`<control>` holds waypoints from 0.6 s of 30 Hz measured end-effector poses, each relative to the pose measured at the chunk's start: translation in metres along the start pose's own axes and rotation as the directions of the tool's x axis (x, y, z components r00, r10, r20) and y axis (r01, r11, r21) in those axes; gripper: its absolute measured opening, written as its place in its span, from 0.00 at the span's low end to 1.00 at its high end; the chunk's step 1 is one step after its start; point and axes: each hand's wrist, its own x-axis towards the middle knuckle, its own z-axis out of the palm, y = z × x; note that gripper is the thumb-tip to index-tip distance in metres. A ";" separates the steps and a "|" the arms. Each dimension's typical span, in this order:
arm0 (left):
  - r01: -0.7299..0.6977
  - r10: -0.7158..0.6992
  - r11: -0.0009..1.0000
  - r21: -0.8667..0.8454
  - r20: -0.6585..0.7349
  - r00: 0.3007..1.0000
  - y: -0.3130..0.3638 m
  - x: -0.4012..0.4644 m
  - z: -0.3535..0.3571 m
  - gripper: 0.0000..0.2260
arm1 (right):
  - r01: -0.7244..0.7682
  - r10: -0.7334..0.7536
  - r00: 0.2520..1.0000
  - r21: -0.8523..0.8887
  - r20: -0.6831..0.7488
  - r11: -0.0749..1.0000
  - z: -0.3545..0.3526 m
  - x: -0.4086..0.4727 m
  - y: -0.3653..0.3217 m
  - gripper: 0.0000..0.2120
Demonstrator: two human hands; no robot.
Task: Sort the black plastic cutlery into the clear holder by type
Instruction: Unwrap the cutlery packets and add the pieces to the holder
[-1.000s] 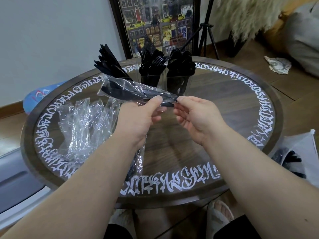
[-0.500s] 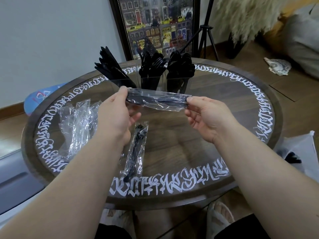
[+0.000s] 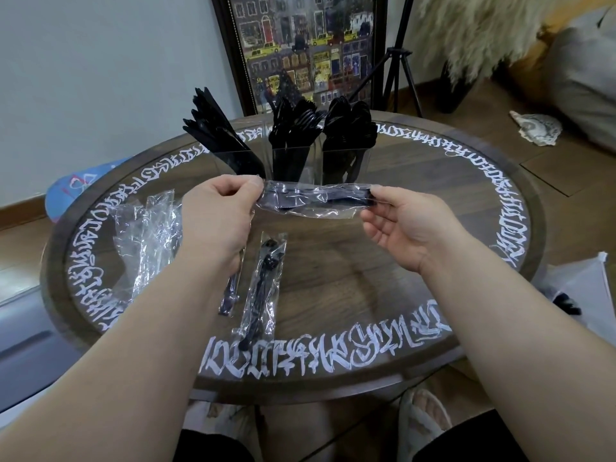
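Observation:
A clear plastic packet with black cutlery inside (image 3: 316,199) is stretched level between my hands, just in front of the holder. My left hand (image 3: 218,216) pinches its left end and my right hand (image 3: 403,221) pinches its right end. The clear holder (image 3: 290,161) stands at the back of the table with three compartments: knives on the left, forks in the middle, spoons on the right. Another wrapped cutlery packet (image 3: 261,288) lies on the table below my hands, and a second packet (image 3: 230,295) is partly hidden under my left forearm.
The round wooden table (image 3: 466,248) has white lettering around its rim. A pile of empty clear wrappers (image 3: 143,238) lies at its left. A white bag (image 3: 580,288) sits off the table's right edge. A framed picture and a tripod stand behind.
My hands have drawn apart along the packet, which now lies stretched level between them. The wrapped packet on the table has come into view from under my left arm.

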 end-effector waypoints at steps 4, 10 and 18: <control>0.152 -0.139 0.957 -0.245 0.068 0.988 0.006 0.000 0.002 0.09 | 0.022 -0.022 1.000 0.048 0.016 0.999 -0.001 0.002 -0.001 0.02; 0.137 -0.132 0.955 -0.263 0.035 0.991 0.000 0.001 0.003 0.09 | 0.070 -0.071 0.997 0.090 0.013 0.993 -0.001 0.001 -0.001 0.05; -0.032 0.041 0.998 0.049 -0.182 0.982 -0.015 0.016 -0.002 0.13 | 0.145 -0.121 0.981 0.158 -0.151 0.977 -0.011 0.005 -0.006 0.06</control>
